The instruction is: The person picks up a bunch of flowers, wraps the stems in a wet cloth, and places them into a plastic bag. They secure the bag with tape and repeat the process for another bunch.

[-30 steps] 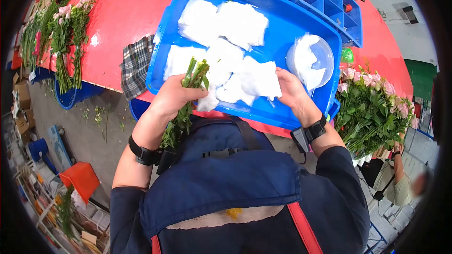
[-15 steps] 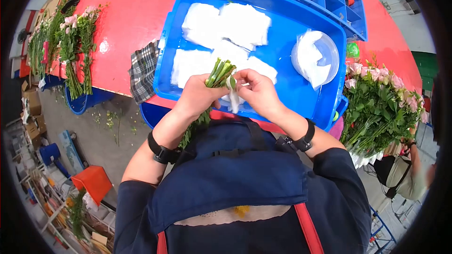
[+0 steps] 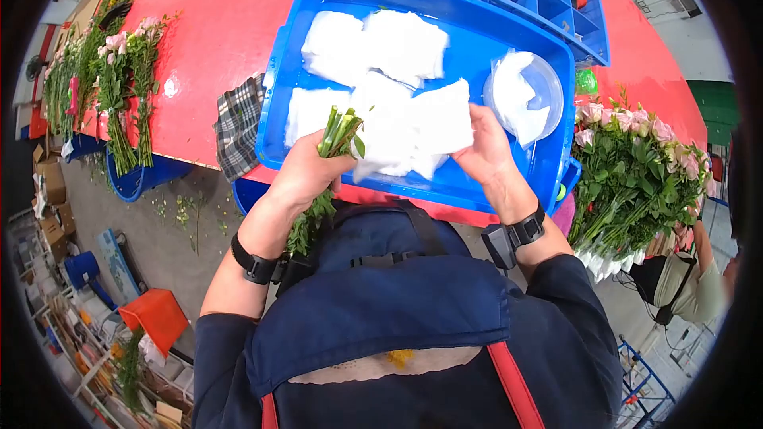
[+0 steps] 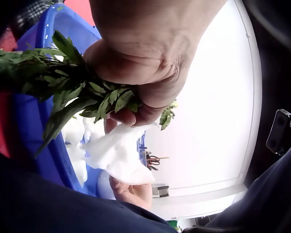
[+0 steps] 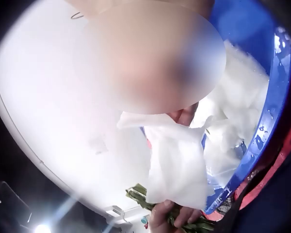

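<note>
My left hand (image 3: 306, 171) grips a bunch of leafy green stems (image 3: 340, 133), cut ends up, with the leaves hanging below the fist. My right hand (image 3: 486, 151) pinches the right edge of a white, cloth-like sheet (image 3: 445, 119), thumb and fingers on either side. In the left wrist view the sheet (image 4: 116, 153) stretches from the left fingers by the stems across to the right hand. The right wrist view shows the sheet (image 5: 177, 162) hanging flat, its lower edge at the left fingers. Beneath lie stacks of white pads (image 3: 405, 44) in a blue tray (image 3: 477, 32).
A clear round tub (image 3: 548, 111) with white pieces sits in the tray's right side. Compartmented blue boxes (image 3: 552, 0) stand behind. Pink roses (image 3: 636, 167) are bunched at right, more flower bunches (image 3: 119, 95) at left. A checked cloth (image 3: 240, 131) hangs over the red table's (image 3: 222, 24) edge.
My right hand came in to the stems half a second ago with the sheet bunched there. Now it is back to the right, the sheet spread out. The left hand keeps its grip.
</note>
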Tool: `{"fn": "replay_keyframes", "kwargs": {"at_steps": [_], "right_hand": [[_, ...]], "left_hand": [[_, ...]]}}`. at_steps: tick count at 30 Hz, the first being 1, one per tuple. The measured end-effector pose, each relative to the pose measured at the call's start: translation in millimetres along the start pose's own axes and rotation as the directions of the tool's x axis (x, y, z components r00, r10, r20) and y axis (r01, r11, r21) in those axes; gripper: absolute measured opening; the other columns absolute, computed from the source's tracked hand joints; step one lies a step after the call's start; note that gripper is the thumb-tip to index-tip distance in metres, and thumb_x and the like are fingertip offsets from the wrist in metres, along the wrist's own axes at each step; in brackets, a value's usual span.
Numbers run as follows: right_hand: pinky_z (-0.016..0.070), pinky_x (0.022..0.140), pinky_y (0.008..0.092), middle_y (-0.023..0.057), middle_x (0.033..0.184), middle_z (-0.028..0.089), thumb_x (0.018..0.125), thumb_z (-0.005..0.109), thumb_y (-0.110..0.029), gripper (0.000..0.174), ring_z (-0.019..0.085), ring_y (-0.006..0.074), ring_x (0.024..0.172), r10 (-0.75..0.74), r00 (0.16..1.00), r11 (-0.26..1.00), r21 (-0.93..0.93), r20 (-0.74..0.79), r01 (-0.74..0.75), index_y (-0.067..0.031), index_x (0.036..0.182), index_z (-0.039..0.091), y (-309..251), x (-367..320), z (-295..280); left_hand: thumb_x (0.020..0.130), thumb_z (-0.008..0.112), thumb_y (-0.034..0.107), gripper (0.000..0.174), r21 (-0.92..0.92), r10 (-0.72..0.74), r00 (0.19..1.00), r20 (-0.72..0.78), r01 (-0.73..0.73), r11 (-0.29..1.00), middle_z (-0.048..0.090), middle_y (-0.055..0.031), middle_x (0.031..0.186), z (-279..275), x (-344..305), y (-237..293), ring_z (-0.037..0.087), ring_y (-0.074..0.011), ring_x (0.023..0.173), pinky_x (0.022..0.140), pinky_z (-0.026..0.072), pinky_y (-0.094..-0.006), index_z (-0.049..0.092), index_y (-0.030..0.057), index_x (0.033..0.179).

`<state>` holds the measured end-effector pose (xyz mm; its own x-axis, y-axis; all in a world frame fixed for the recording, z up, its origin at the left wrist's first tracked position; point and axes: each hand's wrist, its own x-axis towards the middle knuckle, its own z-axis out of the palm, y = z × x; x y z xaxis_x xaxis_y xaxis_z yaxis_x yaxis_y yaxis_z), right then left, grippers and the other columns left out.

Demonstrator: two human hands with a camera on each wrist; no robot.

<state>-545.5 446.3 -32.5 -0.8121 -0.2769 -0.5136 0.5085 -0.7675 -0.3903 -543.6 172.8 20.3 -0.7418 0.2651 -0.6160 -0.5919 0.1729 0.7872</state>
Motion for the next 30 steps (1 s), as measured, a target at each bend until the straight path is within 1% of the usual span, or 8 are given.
{"fn": "replay_keyframes", "kwargs": {"at_steps": [3, 12, 18, 22, 24, 26, 29, 30], "right_hand": [[0.0493, 0.093, 0.0363, 0.0125, 0.108, 0.064, 0.091, 0.054, -0.017, 0.033, 0.062, 0.0233, 0.102, -0.078, 0.976, 0.996, 0.017, -0.204, 0.083, 0.0035, 0.117, 0.053, -3.7, -8.9, 6.6], [0.0463, 0.082, 0.0253, 0.0084, 0.106, 0.064, 0.095, 0.052, -0.014, 0.029, 0.060, 0.0124, 0.094, -0.515, 0.840, 0.681, -0.678, -0.172, 0.278, 0.0038, 0.119, 0.053, -7.4, -9.7, -18.7], [0.0460, 0.082, 0.0243, 0.0062, 0.106, 0.063, 0.096, 0.051, -0.015, 0.029, 0.058, 0.0107, 0.094, -0.462, 0.876, 0.688, -0.681, -0.142, 0.252, 0.0021, 0.120, 0.053, -7.0, -15.3, -8.9], [0.0456, 0.088, 0.0253, 0.0066, 0.108, 0.063, 0.097, 0.050, -0.016, 0.034, 0.057, 0.0111, 0.100, -0.489, 0.867, 0.524, -0.761, 0.099, 0.382, 0.0012, 0.127, 0.050, 16.4, -14.8, 23.8], [0.0456, 0.092, 0.0306, 0.0126, 0.117, 0.061, 0.092, 0.055, -0.013, 0.050, 0.056, 0.0165, 0.107, -0.150, 0.981, 0.271, -0.949, 0.126, 0.163, 0.0007, 0.138, 0.040, 24.1, -29.1, 52.2], [0.0431, 0.097, 0.0310, 0.0189, 0.121, 0.060, 0.086, 0.054, -0.005, 0.051, 0.055, 0.0228, 0.116, -0.151, 0.761, 0.085, -0.759, 0.631, 0.646, 0.0007, 0.136, 0.043, 50.4, -24.6, 56.1], [0.0470, 0.092, 0.0327, 0.0180, 0.115, 0.063, 0.084, 0.053, -0.003, 0.040, 0.061, 0.0257, 0.109, -0.170, 0.751, 0.130, -0.741, 0.638, 0.658, 0.0004, 0.124, 0.055, 58.8, 6.1, 41.1], [0.0508, 0.083, 0.0344, 0.0152, 0.105, 0.068, 0.083, 0.054, -0.005, 0.026, 0.065, 0.0274, 0.097, -0.130, 0.929, 0.239, -0.899, 0.346, 0.368, -0.0017, 0.106, 0.066, 46.1, 15.2, 38.4]], "left_hand": [[0.078, 0.062, -0.003, 0.008, -0.011, 0.006, 1.000, 0.019, -0.005, 1.000, 0.055, -0.0029, 0.066, 0.8, -2.8, 3.6, 0.053, -0.0120, 0.050, 0.043, 0.0406, -0.0258, 0.057, 0.0007, 0.081], [0.077, 0.062, 0.000, 0.008, -0.048, 0.014, 0.999, 0.039, -0.012, 0.999, 0.055, -0.0032, 0.070, -13.7, -2.5, -7.4, 0.052, -0.0113, 0.050, 0.043, 0.0395, -0.0254, 0.057, 0.0024, 0.083], [0.079, 0.063, 0.000, 0.010, -0.059, 0.010, 0.998, 0.059, -0.006, 0.998, 0.057, -0.0039, 0.071, -6.2, -6.6, -3.7, 0.053, -0.0116, 0.051, 0.043, 0.0397, -0.0252, 0.060, -0.0015, 0.089], [0.082, 0.065, 0.003, 0.018, -0.067, 0.012, 0.998, 0.069, -0.008, 0.998, 0.058, -0.0052, 0.076, 4.4, -7.3, -2.1, 0.054, -0.0117, 0.053, 0.044, 0.0408, -0.0257, 0.060, -0.0032, 0.099], [0.082, 0.066, 0.003, 0.017, -0.093, 0.018, 0.997, 0.073, -0.011, 0.996, 0.059, -0.0057, 0.076, 7.0, -8.9, -0.2, 0.054, -0.0120, 0.053, 0.044, 0.0414, -0.0255, 0.060, -0.0026, 0.097], [0.081, 0.067, 0.002, 0.016, -0.137, 0.030, 0.996, 0.088, -0.018, 0.990, 0.059, -0.0061, 0.075, 4.5, -10.6, -0.3, 0.054, -0.0125, 0.053, 0.044, 0.0418, -0.0252, 0.060, -0.0021, 0.095], [0.078, 0.063, -0.001, 0.015, -0.056, 0.007, 1.000, -0.020, -0.008, 0.998, 0.058, -0.0039, 0.075, -0.1, -8.9, -3.7, 0.052, -0.0103, 0.054, 0.043, 0.0395, -0.0245, 0.059, -0.0007, 0.092], [0.078, 0.064, 0.000, 0.013, -0.068, 0.013, 0.999, -0.038, -0.016, 0.998, 0.058, -0.0043, 0.073, -2.7, -9.9, -4.3, 0.052, -0.0113, 0.052, 0.043, 0.0400, -0.0250, 0.059, -0.0005, 0.090]]}}
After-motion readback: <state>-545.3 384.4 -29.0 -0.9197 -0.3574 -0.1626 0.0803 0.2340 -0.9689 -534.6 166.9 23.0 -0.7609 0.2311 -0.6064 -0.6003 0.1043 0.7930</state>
